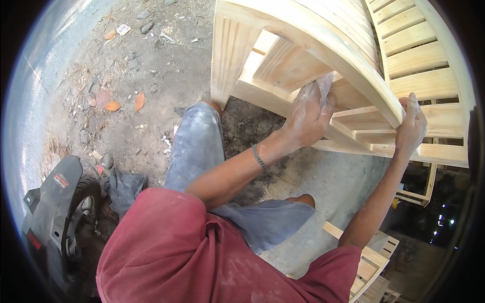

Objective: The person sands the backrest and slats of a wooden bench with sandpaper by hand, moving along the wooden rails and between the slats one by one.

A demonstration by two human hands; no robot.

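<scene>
A slatted piece of furniture in bare pale wood (288, 16) stands in front of me, its long edge rail curved by the lens. My left hand (309, 113), dusty and wearing a dark bracelet, reaches to its inner side. The fingers are closed on a folded greyish sheet of sandpaper (325, 87), which lies against the wood near a crosspiece. Farther right, my right hand (413, 125) is wrapped round the edge of the wooden frame, with its fingers partly hidden behind the rail.
Another slatted wooden piece (422, 58) stands at the far right. Smaller wooden frames (371, 265) lie at lower right. A motorbike's rear end (63, 217) and a black plastic bag (125, 189) are at lower left. Leaves (139, 101) and stones litter the dirt ground.
</scene>
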